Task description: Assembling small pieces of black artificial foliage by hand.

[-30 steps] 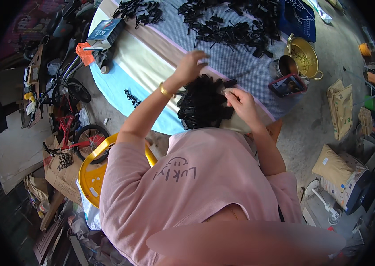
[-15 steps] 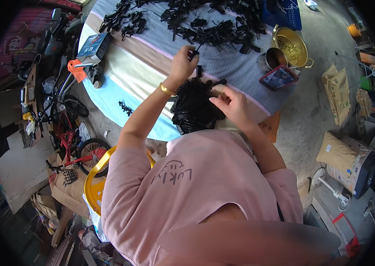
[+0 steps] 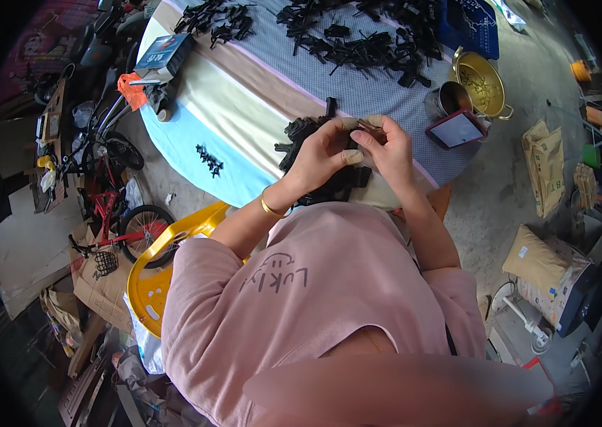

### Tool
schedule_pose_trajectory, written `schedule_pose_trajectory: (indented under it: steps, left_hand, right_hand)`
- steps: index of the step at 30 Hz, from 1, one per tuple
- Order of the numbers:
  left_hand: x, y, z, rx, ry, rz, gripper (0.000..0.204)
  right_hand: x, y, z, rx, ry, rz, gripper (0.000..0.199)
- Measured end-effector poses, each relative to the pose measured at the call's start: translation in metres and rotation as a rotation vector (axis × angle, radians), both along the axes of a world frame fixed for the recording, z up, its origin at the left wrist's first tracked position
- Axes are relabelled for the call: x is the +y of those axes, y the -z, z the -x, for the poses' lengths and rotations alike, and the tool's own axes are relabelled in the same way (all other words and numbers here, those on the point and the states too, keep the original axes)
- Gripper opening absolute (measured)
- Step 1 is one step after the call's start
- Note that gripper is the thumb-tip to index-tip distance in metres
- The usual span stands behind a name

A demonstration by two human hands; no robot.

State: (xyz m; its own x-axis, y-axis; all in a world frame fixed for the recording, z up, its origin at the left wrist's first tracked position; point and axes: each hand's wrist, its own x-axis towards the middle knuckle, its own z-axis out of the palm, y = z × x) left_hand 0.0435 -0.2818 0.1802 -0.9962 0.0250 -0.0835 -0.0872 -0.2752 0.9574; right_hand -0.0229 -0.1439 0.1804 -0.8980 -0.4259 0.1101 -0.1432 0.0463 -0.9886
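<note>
The left hand [image 3: 318,158] has come back from the far side of the pile, where half a second ago it was lifted with a small dark piece in its fingers; it now meets the right hand [image 3: 388,149], which has stayed over the pile's right side. So the handling is now two-handed, close to the body. Both hands' fingers are curled inward with the tips brought close together; whether they grip a piece, or which one, I cannot tell. Pale wraps cover some fingertips.

The pile of black pieces [image 3: 299,135] lies under and just left of the hands, at the near edge of the desk [image 3: 222,92]. Its pieces look like hard plastic, blocky and slightly glossy. One black block [image 3: 331,107] sits at the pile's far edge, and more black pieces [image 3: 365,50], spiky with thin prongs, are scattered on the far side. A small black cluster [image 3: 210,161] lies to the left.

The desk's cloth is soft and creased, striped in blue, cream and brown. At the right stand a shiny brass-coloured pot [image 3: 468,64] with loop handles, a smooth metal cup [image 3: 450,97] and a phone [image 3: 456,130], its screen now bright.
</note>
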Motion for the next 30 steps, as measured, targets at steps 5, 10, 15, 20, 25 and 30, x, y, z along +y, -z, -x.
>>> schedule_pose_trajectory:
  steps: [5,10,15,20,25,30]
  left_hand:
    - [0.001,-0.009,-0.002,-0.036,-0.05,-0.032,0.031]
    - [-0.002,-0.007,-0.004,-0.063,-0.129,0.051,0.03]
    - [-0.004,-0.015,-0.007,-0.054,-0.13,0.139,0.03]
    - [-0.005,-0.011,-0.012,-0.061,-0.166,0.182,0.024]
    - [-0.007,-0.011,-0.013,0.265,-0.226,0.753,0.012]
    - [-0.008,-0.002,-0.01,0.165,-0.175,0.49,0.022]
  right_hand:
    - [0.007,0.008,-0.003,-0.325,-0.103,0.095,0.015]
    - [0.01,-0.01,-0.01,-0.223,-0.159,-0.059,0.015]
    - [0.007,-0.017,-0.012,-0.111,-0.169,-0.13,0.014]
    - [0.005,-0.018,-0.012,-0.094,-0.204,-0.164,0.013]
    - [0.004,-0.004,-0.013,-0.312,-0.24,-0.095,0.014]
    - [0.002,0.014,-0.014,-0.365,-0.27,-0.03,0.014]
